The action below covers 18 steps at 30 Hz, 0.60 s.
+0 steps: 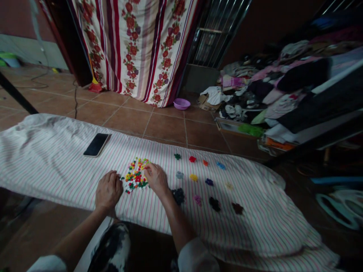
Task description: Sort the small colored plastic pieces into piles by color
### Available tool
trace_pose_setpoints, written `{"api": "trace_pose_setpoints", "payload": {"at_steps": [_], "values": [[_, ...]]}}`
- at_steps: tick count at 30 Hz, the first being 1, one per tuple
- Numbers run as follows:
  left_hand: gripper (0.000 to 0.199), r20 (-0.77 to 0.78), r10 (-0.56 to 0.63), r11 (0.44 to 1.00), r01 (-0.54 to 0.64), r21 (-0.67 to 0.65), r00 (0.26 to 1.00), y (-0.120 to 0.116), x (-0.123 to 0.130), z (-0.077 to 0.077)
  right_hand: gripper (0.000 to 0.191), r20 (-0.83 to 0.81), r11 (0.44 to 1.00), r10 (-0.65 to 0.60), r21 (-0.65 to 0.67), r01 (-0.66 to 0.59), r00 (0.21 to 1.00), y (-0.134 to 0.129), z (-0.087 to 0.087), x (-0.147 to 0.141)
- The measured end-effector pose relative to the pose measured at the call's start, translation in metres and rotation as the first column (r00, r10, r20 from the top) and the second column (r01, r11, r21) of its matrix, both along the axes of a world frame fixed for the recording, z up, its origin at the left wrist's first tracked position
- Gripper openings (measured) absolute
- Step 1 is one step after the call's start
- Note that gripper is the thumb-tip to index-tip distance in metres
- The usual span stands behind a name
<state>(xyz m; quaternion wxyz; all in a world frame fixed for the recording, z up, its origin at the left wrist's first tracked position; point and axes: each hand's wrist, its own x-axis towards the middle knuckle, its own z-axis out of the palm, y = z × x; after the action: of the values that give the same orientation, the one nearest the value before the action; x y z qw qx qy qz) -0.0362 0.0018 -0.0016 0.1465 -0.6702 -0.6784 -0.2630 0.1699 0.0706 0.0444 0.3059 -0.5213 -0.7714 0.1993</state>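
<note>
A mixed pile of small coloured pieces [136, 176], in red, yellow, green, orange and white, lies on a striped cloth [70, 177]. My left hand [109, 190] rests on the cloth against the pile's left edge, its fingers curled in; whatever they hold is hidden. Over the pile's right side, my right hand [156, 179] has thumb and forefinger pinched together, and what is between them is too small to name. To the right sit small single-colour heaps in rows, among them a yellow heap [193, 177], a red heap [192, 159] and a black heap [214, 204].
A phone [97, 145] lies on the cloth left of the pile. Beyond the cloth are a tiled floor [164, 124], a purple basin [182, 104] and a floral curtain [136, 49]. Clothes [255, 87] are heaped at the right.
</note>
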Motion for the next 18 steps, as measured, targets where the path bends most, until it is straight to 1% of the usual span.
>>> {"api": "trace_pose_setpoints", "payload": {"at_steps": [2, 5, 8, 10, 14, 18], "values": [[0.015, -0.001, -0.008, 1.000, 0.008, 0.000, 1.000, 0.000, 0.000, 0.000, 0.012, -0.018, 0.999, -0.031, 0.008, 0.031, 0.999, 0.002, 0.002, 0.004], [0.015, -0.002, -0.004, 1.000, 0.004, -0.006, 1.000, -0.001, 0.000, -0.001, 0.011, -0.078, 0.996, -0.083, 0.019, 0.085, 0.994, 0.009, 0.000, 0.015], [0.014, -0.002, 0.000, 1.000, 0.000, -0.014, 1.000, -0.001, 0.000, -0.001, 0.011, -0.154, 0.990, -0.129, 0.027, 0.135, 0.980, 0.019, -0.004, 0.030], [0.014, 0.000, -0.001, 1.000, 0.001, -0.017, 1.000, 0.000, 0.000, -0.001, 0.011, -0.200, 0.981, -0.185, 0.017, 0.192, 0.962, 0.026, -0.005, 0.043], [0.015, 0.000, -0.008, 1.000, 0.008, -0.011, 1.000, 0.000, -0.001, -0.001, 0.010, -0.300, 0.946, -0.321, -0.054, 0.320, 0.898, 0.038, -0.008, 0.070], [0.014, -0.033, -0.038, 0.999, 0.038, 0.002, 0.999, 0.000, -0.002, 0.000, 0.011, -0.451, 0.914, -0.393, -0.097, 0.394, 0.801, 0.048, -0.017, 0.094]]}}
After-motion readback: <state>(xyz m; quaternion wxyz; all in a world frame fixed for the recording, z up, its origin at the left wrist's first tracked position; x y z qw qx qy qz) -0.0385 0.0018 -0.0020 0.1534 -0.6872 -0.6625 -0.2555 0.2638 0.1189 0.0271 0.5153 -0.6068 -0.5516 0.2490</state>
